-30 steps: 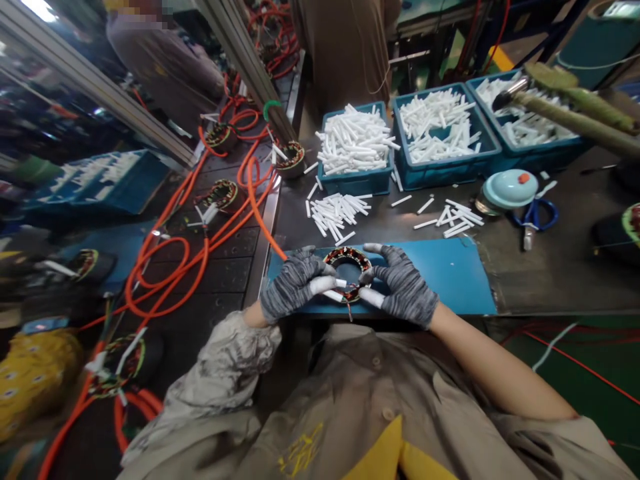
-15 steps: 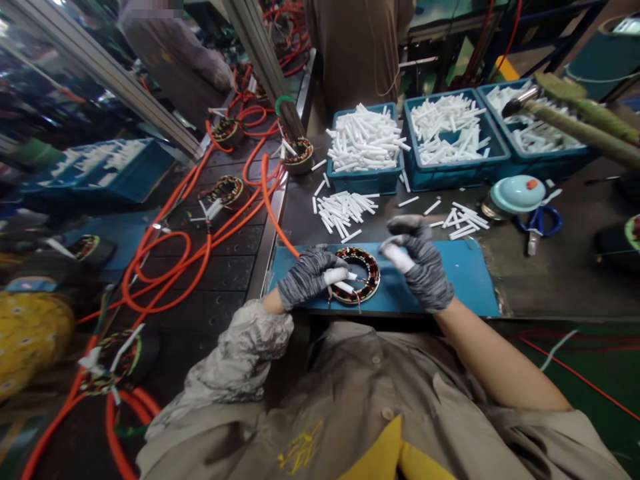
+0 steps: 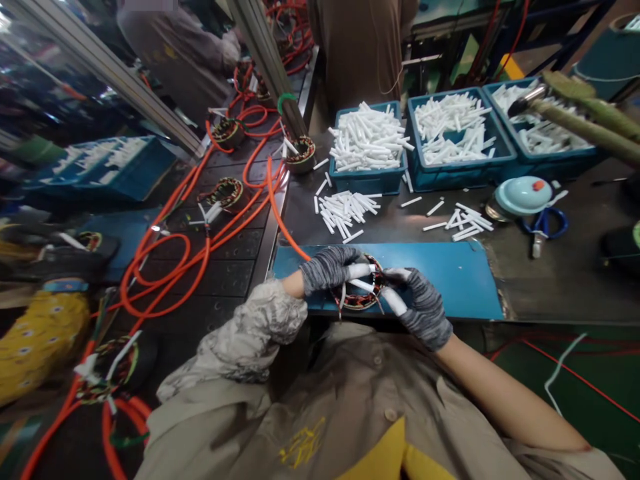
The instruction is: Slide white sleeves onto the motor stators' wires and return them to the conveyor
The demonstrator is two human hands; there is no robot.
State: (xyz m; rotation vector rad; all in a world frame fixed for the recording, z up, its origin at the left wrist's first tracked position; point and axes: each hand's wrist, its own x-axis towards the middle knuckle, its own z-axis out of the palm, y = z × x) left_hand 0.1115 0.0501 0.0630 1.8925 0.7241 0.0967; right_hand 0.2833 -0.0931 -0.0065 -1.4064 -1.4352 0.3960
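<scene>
A ring-shaped wound coil (image 3: 357, 303) with copper-red windings lies on a blue mat (image 3: 450, 277). Over its left and upper side is my left hand (image 3: 330, 269) in a grey glove, fingers closed, with white tape round the fingertips. A white tube (image 3: 361, 286) lies across the ring's opening, near those fingertips. My right hand (image 3: 423, 303), also gloved and taped, is at the ring's right edge, its thumb and finger drawn together. What either hand pinches is too small to make out. Thin leads stick out at the ring's near side.
Blue bins (image 3: 370, 180) of white tubes stand behind the mat, with loose tubes (image 3: 347, 210) in front. A light-blue-lidded jar (image 3: 523, 195) and blue-handled scissors (image 3: 550, 223) are at right. Orange hoses (image 3: 175, 267) and more coils (image 3: 227, 193) lie left. Other people stand beyond; a yellow sleeve (image 3: 45, 340) is at left.
My right hand has moved down and left to the ring's edge. My left hand has shifted right over the ring, and the ring sits slightly further right.
</scene>
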